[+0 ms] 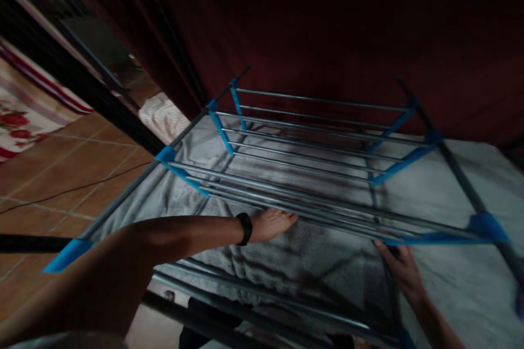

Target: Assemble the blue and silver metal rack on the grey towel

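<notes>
A shoe rack of grey metal tubes (pixel 311 196) with blue plastic connectors (pixel 487 228) stretches across the middle of the view. My left hand (pixel 273 223), with a black band at the wrist, reaches in between the tiers. It lies low beside the grouped tubes, fingers stretched out to the right, fingertips close to the lowest tube; whether they touch it I cannot tell. At the right end my right hand (pixel 403 270) grips the rack just below a blue connector, thumb and fingers around a dark pole. Part of its fingers is hidden behind the tubes.
Beneath the rack lies a grey blanket (pixel 245 234), with a pale sheet (pixel 458 174) to the right. A dark red curtain (pixel 327 27) hangs behind. On the left are a black pole (pixel 82 76), a tiled floor (pixel 82 169) with a thin cable, and flowered cloth (pixel 24 103).
</notes>
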`<state>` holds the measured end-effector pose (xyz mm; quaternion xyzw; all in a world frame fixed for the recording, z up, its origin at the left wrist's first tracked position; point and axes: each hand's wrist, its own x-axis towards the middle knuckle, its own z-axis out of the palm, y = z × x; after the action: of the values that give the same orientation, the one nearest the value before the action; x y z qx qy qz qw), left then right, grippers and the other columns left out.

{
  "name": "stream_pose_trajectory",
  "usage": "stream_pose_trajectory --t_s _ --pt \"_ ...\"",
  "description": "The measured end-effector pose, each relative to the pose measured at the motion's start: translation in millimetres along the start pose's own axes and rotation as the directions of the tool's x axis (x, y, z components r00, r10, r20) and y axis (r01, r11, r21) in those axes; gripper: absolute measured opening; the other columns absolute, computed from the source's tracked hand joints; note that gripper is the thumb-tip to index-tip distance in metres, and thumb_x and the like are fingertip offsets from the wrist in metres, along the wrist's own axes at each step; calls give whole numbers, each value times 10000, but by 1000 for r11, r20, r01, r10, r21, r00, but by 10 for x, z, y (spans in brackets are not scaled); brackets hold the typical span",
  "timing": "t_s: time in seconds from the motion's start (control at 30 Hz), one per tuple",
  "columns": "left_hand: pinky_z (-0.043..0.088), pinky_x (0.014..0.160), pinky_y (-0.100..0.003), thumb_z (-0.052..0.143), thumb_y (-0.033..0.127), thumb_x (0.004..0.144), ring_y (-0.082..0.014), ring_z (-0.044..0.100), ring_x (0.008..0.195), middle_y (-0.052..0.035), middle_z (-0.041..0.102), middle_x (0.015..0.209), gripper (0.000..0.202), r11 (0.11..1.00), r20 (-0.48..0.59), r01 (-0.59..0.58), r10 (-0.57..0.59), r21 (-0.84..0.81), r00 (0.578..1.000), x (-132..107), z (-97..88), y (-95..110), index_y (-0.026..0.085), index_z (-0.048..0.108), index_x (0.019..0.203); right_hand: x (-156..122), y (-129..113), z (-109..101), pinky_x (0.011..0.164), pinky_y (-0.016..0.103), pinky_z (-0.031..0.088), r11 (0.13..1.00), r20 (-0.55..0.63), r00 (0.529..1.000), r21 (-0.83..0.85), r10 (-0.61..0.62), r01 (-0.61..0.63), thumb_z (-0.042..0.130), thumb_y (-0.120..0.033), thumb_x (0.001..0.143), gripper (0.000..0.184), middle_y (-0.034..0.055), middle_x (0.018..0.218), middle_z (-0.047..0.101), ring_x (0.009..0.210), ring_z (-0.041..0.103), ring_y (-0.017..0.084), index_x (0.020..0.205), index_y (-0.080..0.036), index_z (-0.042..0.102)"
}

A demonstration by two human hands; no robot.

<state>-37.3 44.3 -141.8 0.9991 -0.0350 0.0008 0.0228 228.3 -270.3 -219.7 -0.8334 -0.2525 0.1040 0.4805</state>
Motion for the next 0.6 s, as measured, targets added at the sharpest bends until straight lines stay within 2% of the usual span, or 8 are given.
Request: stream_pose_trajectory --t_s 0.1,0.2,0.33,0.43,0.6 --pt "388 1138 -388 344 23 900 -188 523 1320 -100 551 1441 552 992 3 42 -42 -116 999 1 91 -70 175 431 1424 -24 -147 45 857 444 523 998 34 999 52 -40 39 660 -675 747 471 74 926 665 928 622 276 888 -227 691" --pt "395 1145 -387 306 85 933 -199 519 1330 -75 626 1356 524 968 0 87 -89 -234 996 70 138 -140 199 500 1406 22 -156 63 919 469 505 996 -7 997 35 -79 79 642 -649 778 432 76 1004 647 1010 603 278 923 -244 682" --pt "405 1144 -413 289 211 979 -217 499 1344 -47 691 1251 492 913 -27 140 -163 -384 986 148 -47 -115 234 549 1396 28 -124 66 984 468 480 995 -39 994 0 -101 101 634 -511 819 318 82 1067 634 1076 581 276 1004 -255 677" --pt "423 1126 -406 277 280 1000 -216 504 1333 -20 712 1206 483 866 -1 197 -222 -460 975 165 -203 -77 231 562 1386 0 -146 84 976 456 490 994 -46 993 -16 -111 111 606 -418 830 301 93 1138 611 1064 581 268 1070 -246 660" --pt "439 1103 -381 244 399 1025 -210 539 1298 2 724 1177 499 813 103 238 -217 -532 971 172 -234 -95 270 576 1374 -19 -182 111 971 440 498 994 -40 994 -55 -99 97 565 -345 831 315 97 1174 596 1058 587 259 1113 -228 640"
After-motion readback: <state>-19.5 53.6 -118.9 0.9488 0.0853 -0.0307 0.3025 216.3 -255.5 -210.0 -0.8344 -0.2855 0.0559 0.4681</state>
